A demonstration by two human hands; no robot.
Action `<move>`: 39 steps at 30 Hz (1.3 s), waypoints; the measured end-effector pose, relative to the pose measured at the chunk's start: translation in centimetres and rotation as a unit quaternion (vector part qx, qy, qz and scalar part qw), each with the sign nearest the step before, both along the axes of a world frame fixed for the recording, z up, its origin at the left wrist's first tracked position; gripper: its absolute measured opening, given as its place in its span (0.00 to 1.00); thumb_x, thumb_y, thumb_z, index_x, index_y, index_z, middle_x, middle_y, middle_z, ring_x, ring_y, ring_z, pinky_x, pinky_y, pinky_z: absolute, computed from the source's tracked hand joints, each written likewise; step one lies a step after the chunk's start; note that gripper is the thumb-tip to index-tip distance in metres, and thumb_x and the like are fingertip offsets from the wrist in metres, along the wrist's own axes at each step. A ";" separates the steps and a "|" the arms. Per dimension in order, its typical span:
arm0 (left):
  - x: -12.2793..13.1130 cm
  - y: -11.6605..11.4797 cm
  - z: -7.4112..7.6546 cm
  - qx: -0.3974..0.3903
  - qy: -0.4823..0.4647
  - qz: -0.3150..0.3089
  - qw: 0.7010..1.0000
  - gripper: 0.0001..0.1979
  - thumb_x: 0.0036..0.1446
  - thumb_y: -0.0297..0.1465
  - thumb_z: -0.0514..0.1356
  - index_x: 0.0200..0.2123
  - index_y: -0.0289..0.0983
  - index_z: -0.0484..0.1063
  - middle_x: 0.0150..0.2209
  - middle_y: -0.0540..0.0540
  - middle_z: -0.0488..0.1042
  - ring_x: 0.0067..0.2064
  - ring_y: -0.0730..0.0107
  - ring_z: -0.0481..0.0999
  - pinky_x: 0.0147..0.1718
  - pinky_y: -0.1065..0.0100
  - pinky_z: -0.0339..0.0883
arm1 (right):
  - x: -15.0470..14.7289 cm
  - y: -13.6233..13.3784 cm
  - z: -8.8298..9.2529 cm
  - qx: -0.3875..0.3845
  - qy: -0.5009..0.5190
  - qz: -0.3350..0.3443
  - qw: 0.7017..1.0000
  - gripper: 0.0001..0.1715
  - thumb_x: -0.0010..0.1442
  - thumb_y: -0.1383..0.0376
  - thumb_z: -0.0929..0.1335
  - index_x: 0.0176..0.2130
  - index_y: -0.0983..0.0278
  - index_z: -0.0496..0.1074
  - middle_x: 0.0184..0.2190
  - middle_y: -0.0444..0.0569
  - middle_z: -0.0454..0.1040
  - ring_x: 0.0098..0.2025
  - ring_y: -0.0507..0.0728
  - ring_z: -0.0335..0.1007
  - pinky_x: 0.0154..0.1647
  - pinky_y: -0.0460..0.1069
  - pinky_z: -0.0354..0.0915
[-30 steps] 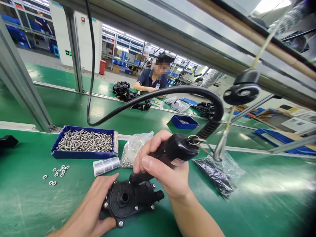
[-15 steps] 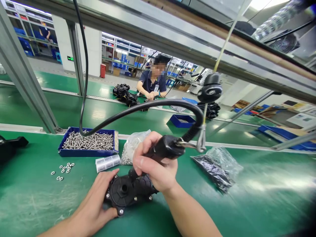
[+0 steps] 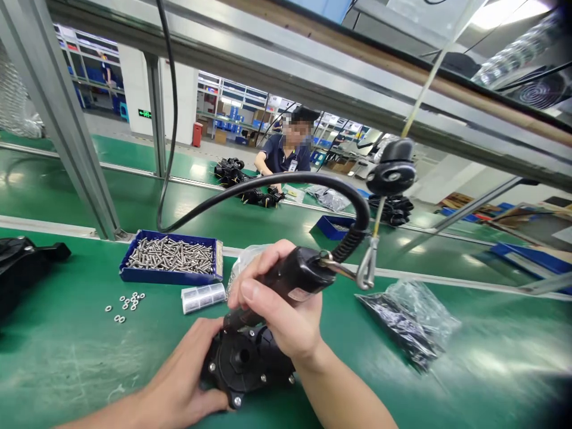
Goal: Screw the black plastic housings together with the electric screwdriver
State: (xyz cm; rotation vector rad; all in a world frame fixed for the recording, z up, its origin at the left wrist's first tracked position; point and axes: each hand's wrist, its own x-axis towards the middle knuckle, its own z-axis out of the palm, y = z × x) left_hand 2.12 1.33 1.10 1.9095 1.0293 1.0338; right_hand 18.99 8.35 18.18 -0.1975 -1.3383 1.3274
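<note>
A black round pump housing point(image 3: 243, 363) with silver screws around its rim lies on the green belt point(image 3: 67, 357) near me. My left hand point(image 3: 183, 381) wraps around its left side and holds it down. My right hand point(image 3: 279, 310) grips a black electric screwdriver point(image 3: 290, 277), tilted with its tip down on the housing's upper left edge. The driver's thick black cable point(image 3: 277, 185) arcs up and left, and a clip point(image 3: 367, 268) ties it to a hanging cord.
A blue tray of silver screws point(image 3: 172, 256) stands behind, with loose washers point(image 3: 125, 304), a small clear box point(image 3: 203, 297) and a clear bag point(image 3: 243, 259). A black-filled bag point(image 3: 406, 319) lies right. A black part point(image 3: 22, 262) lies far left. A person point(image 3: 286, 152) works across the line.
The housing has slid slightly right and closer under my hands. The screwdriver tip has moved from its top middle to its upper left edge. The view shifted a little.
</note>
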 end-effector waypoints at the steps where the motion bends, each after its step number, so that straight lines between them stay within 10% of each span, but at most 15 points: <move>1: 0.0 0.0 0.2 -0.008 0.001 -0.002 1.000 0.54 0.51 0.29 0.79 0.72 0.56 0.53 0.62 0.44 0.68 0.60 0.43 0.71 0.58 0.48 0.74 | 0.1 0.1 0.0 -0.001 -0.001 -0.002 1.000 0.12 0.67 0.72 0.76 0.44 0.61 0.71 0.32 0.42 0.79 0.32 0.53 0.80 0.33 0.46 0.74; 16: 0.8 -0.9 1.4 -0.059 -0.008 0.022 0.998 0.51 0.48 0.17 0.70 0.69 0.56 0.55 0.59 0.47 0.67 0.59 0.48 0.70 0.58 0.50 0.70 | -0.8 0.3 -0.2 -0.010 -0.047 -0.031 0.998 0.14 0.66 0.70 0.73 0.40 0.59 0.64 0.26 0.37 0.70 0.19 0.48 0.61 0.22 0.45 0.59; 29: 0.1 0.2 1.5 -0.032 0.008 0.010 0.999 0.55 0.50 0.26 0.73 0.73 0.53 0.47 0.68 0.39 0.62 0.67 0.40 0.67 0.65 0.40 0.68 | 0.0 -0.4 0.6 -0.006 0.000 -0.051 0.999 0.13 0.68 0.71 0.76 0.44 0.60 0.69 0.31 0.41 0.77 0.30 0.53 0.78 0.33 0.48 0.75; 39: -0.2 1.0 2.2 0.038 0.011 -0.003 0.999 0.37 0.58 0.33 0.74 0.66 0.47 0.63 0.62 0.42 0.70 0.62 0.44 0.71 0.62 0.46 0.72 | -0.6 -2.7 0.4 -0.003 -0.017 0.023 1.000 0.14 0.70 0.70 0.75 0.46 0.58 0.67 0.33 0.42 0.76 0.31 0.54 0.79 0.34 0.50 0.74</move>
